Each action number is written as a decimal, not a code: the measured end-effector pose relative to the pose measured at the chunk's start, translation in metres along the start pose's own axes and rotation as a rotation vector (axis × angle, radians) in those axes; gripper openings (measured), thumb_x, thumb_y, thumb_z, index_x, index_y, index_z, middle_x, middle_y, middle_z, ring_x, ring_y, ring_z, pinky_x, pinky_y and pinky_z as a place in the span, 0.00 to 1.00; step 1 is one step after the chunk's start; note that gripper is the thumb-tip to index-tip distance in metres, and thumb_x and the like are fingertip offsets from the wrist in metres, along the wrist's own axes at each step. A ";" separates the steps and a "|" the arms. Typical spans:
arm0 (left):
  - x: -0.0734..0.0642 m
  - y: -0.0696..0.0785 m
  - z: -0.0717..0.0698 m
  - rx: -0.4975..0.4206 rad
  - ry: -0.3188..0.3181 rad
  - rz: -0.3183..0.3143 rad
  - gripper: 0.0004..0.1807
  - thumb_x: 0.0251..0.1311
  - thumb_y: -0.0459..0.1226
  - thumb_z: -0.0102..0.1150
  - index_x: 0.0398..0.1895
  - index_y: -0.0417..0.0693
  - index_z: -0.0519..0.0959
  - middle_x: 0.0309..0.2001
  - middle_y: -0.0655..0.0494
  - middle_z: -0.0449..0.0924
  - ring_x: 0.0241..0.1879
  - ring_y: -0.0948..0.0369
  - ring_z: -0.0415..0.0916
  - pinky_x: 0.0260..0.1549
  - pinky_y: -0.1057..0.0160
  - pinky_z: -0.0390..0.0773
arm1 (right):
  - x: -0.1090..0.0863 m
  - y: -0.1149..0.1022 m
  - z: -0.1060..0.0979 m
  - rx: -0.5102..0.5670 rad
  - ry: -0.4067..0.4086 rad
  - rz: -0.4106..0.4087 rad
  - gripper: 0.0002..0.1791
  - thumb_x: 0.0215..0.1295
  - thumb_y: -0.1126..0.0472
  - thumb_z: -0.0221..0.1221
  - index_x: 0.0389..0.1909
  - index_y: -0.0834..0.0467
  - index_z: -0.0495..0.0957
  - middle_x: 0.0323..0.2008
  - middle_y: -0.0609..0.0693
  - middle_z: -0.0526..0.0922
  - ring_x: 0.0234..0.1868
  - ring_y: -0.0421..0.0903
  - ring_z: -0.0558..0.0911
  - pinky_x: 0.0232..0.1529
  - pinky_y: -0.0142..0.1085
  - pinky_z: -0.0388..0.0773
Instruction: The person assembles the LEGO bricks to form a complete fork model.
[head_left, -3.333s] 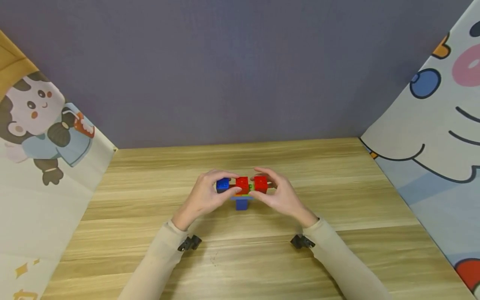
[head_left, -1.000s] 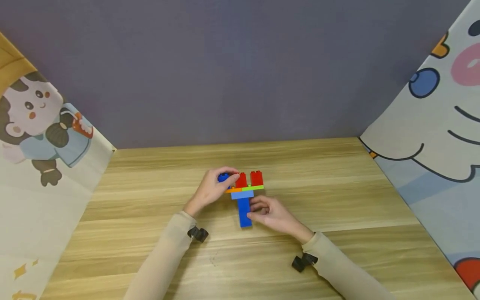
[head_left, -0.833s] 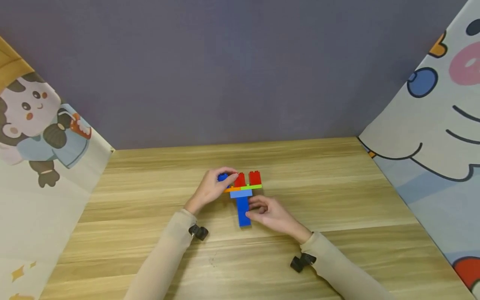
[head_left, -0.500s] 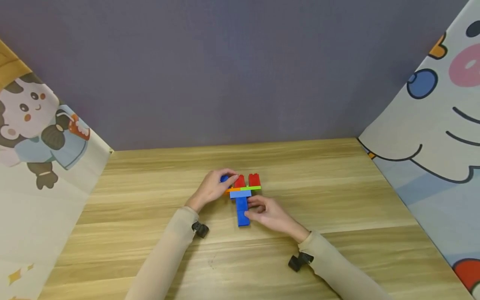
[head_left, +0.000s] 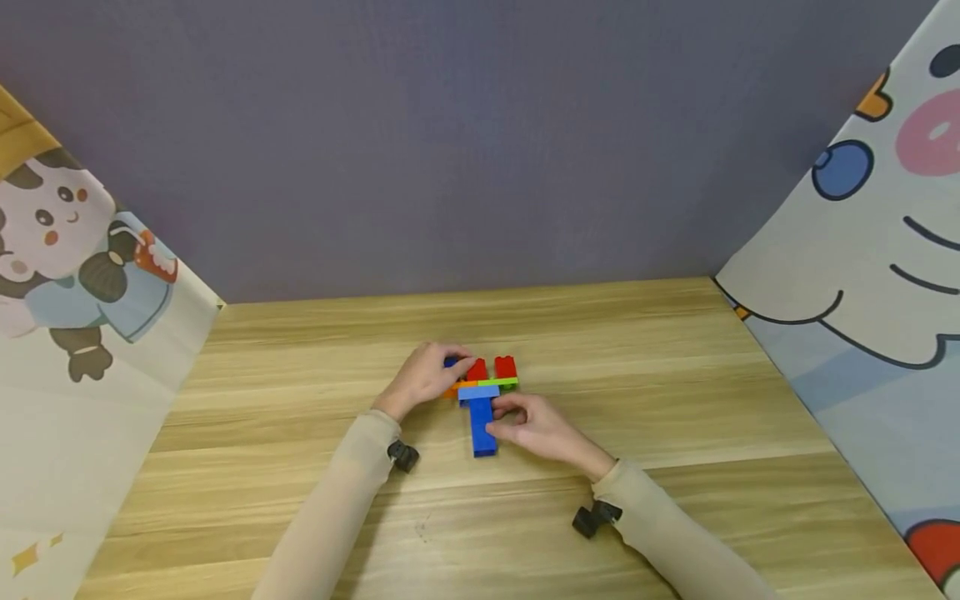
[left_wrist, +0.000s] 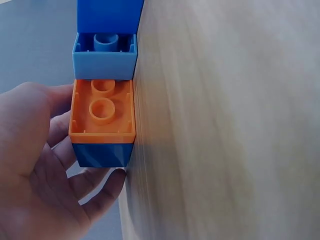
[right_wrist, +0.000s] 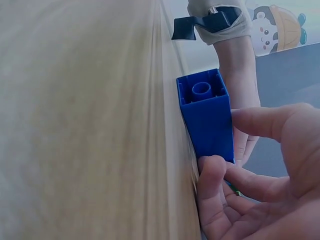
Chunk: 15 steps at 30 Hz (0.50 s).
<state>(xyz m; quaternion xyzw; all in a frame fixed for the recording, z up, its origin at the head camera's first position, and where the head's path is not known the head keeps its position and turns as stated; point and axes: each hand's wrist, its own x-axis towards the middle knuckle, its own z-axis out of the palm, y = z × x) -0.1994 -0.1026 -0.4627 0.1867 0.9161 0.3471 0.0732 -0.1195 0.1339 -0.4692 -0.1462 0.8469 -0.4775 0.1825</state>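
A toy building-brick assembly lies along the wooden table, its dark blue stem (head_left: 482,425) pointing towards me. Across the stem's far end sits a light blue brick (head_left: 478,392). Beyond it are an orange brick (left_wrist: 103,107), a lime green brick (head_left: 506,382) and two red bricks (head_left: 506,367). My left hand (head_left: 422,379) grips the far left part, with thumb and forefinger at the left red brick; its fingers partly hide a dark blue brick (left_wrist: 104,155). With thumb and fingers, my right hand (head_left: 543,429) pinches the stem from its right side.
The wooden table (head_left: 637,375) extends around both hands. A grey wall (head_left: 465,150) rises at its back. Printed cartoon panels stand at the left (head_left: 105,275) and right (head_left: 840,250). A small black camera sits on each wrist.
The assembly has tipped down from an upright stance onto the table, its stem swinging towards me. My right hand has moved from the right red brick to the stem; my left stays at the top.
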 end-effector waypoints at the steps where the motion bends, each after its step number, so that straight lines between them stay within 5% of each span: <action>1: 0.000 0.000 0.000 0.007 -0.001 0.002 0.20 0.79 0.51 0.57 0.58 0.50 0.88 0.54 0.54 0.90 0.52 0.56 0.86 0.60 0.49 0.83 | 0.000 0.000 0.000 -0.003 -0.001 -0.002 0.29 0.70 0.50 0.67 0.65 0.65 0.80 0.53 0.54 0.88 0.45 0.44 0.83 0.48 0.36 0.81; 15: 0.001 0.000 -0.009 -0.017 -0.052 -0.033 0.21 0.79 0.50 0.56 0.64 0.49 0.84 0.58 0.50 0.88 0.57 0.53 0.85 0.63 0.47 0.81 | 0.003 0.003 -0.001 0.005 -0.010 0.007 0.29 0.72 0.51 0.67 0.65 0.67 0.80 0.52 0.55 0.87 0.43 0.44 0.82 0.44 0.34 0.80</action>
